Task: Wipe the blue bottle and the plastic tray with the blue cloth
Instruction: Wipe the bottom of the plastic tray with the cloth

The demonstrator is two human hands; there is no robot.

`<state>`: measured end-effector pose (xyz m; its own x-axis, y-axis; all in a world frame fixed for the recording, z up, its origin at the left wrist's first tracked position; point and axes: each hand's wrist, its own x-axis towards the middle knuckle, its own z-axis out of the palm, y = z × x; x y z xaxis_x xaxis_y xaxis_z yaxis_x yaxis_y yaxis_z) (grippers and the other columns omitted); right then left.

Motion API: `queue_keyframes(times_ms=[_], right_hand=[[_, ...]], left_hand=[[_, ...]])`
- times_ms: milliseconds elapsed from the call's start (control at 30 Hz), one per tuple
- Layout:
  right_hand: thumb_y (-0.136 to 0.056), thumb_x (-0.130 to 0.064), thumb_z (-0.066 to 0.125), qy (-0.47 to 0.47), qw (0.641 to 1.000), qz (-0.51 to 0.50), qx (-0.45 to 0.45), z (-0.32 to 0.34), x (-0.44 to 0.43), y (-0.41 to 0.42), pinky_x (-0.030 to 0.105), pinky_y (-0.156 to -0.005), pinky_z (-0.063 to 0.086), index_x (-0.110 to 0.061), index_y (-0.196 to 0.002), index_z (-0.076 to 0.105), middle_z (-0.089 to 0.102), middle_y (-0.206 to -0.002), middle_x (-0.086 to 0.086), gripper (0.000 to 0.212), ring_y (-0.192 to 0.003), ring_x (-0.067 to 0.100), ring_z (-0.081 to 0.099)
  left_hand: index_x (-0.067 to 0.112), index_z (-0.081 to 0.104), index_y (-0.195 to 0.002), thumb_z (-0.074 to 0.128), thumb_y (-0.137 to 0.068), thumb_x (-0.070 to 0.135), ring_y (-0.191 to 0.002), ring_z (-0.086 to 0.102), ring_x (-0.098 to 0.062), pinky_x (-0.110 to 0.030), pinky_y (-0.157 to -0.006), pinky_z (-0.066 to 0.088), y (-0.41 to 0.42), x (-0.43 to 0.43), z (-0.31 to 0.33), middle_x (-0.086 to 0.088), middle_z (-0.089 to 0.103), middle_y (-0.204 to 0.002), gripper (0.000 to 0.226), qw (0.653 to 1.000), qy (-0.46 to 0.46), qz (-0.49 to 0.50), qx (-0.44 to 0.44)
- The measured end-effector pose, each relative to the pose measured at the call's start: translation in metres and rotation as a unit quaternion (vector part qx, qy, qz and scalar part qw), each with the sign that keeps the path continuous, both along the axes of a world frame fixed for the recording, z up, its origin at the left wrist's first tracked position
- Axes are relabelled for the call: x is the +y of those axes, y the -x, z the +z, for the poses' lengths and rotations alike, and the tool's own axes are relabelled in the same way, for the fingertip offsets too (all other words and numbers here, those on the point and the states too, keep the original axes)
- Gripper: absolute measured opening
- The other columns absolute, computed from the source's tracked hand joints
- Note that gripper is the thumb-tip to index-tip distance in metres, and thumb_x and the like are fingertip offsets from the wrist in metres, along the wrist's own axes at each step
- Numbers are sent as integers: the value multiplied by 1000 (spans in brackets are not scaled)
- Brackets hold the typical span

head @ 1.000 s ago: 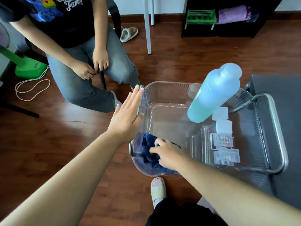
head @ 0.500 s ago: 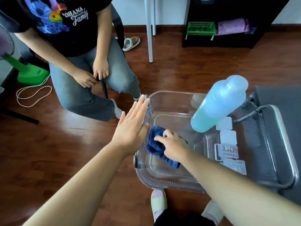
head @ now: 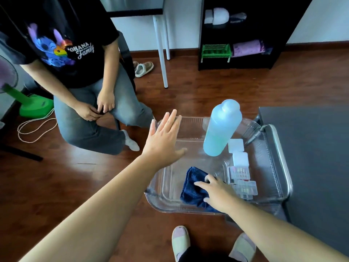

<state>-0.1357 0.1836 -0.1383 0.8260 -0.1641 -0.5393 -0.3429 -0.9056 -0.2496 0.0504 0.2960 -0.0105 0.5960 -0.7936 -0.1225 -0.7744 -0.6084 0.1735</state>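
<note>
A clear plastic tray (head: pixel 190 121) sits on a low stand in front of me. The pale blue bottle (head: pixel 221 129) stands upright in the tray's far right part, half full of blue liquid. A dark blue cloth (head: pixel 192 188) lies crumpled on the tray floor near its front edge. My right hand (head: pixel 217 191) presses on the cloth with spread, fairly straight fingers. My left hand (head: pixel 164 137) is flat with straight fingers against the tray's left wall.
Small clear plastic boxes (head: pixel 241 178) lie in the tray's right side. A metal rack rail (head: pixel 283 167) borders the tray on the right, beside a dark table (head: pixel 311 148). A seated person (head: pixel 85 91) faces me at the left. My slippered feet (head: pixel 181 241) are below.
My right hand has slid the cloth across the tray floor, from the front-left corner toward the middle and right. The left hand stays against the tray's left wall.
</note>
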Motion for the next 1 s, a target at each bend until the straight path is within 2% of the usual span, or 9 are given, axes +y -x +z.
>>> queue_keyframes(times_ms=[100, 200, 300, 367, 433, 533, 667, 800, 1000], right_hand=[[-91, -28, 57, -50, 999, 9, 14, 4, -9, 6, 40, -98, 44, -43, -145, 26, 21, -154, -2, 64, -132, 26, 38], [-92, -27, 55, -65, 997, 21, 31, 8, -20, 10, 41, -102, 42, -43, -145, 27, 15, -158, -6, 62, -134, 27, 39], [-93, -28, 54, -70, 997, 28, 30, 6, -26, 11, 42, -104, 41, -41, -145, 31, 17, -159, -6, 58, -135, 27, 39], [-93, -30, 54, -69, 997, 31, 18, 3, -26, 11, 43, -104, 40, -39, -145, 32, 20, -158, -5, 57, -136, 27, 37], [-92, -30, 55, -65, 997, 30, 4, 0, -24, 12, 43, -104, 40, -38, -144, 34, 23, -156, -4, 56, -135, 26, 37], [-91, -30, 56, -64, 998, 24, -9, -4, -24, 16, 44, -103, 41, -38, -143, 35, 25, -155, -4, 56, -134, 26, 37], [-91, -29, 56, -63, 998, 24, -9, -5, -24, 17, 44, -102, 42, -38, -143, 35, 25, -155, -4, 56, -133, 26, 38], [-91, -29, 57, -52, 998, 34, -5, -3, -23, 14, 45, -102, 43, -36, -143, 36, 27, -154, -3, 57, -131, 27, 40], [-90, -28, 57, -37, 998, 45, 9, 4, -20, 10, 42, -103, 41, -35, -143, 36, 28, -153, -2, 58, -133, 26, 39]], left_hand=[[23, -2, -152, 60, -80, 62, -147, -12, -17, -48, -117, -8, 9, -39, 5, 3, -11, -161, 103, 999, 28, -6, 45], [25, 5, -152, 70, -70, 63, -148, -4, -16, -48, -118, -2, 15, -71, 4, 4, -1, -162, 111, 992, 77, 3, 100], [25, 20, -148, 78, -62, 59, -146, 17, -19, -51, -118, 9, 22, -94, 0, 4, 25, -157, 109, 981, 123, 24, 147], [26, 34, -137, 83, -58, 54, -129, 43, -23, -55, -112, 28, 25, -104, -3, 5, 50, -138, 98, 972, 160, 53, 164], [28, 40, -126, 85, -54, 50, -109, 54, -23, -52, -100, 42, 28, -110, -5, 6, 58, -119, 87, 961, 190, 88, 178], [28, 39, -118, 86, -53, 42, -102, 56, -23, -49, -91, 49, 32, -114, -7, 6, 57, -110, 81, 949, 213, 113, 202], [26, 39, -116, 86, -52, 31, -103, 53, -25, -47, -86, 50, 37, -110, -6, 3, 56, -109, 80, 932, 246, 143, 224], [26, 41, -114, 86, -49, 30, -102, 52, -25, -47, -85, 50, 33, -90, 2, 4, 56, -106, 79, 920, 277, 169, 220], [31, 41, -116, 86, -48, 36, -91, 39, -14, -50, -94, 42, 13, -41, 19, 16, 49, -97, 82, 942, 255, 145, 161]])
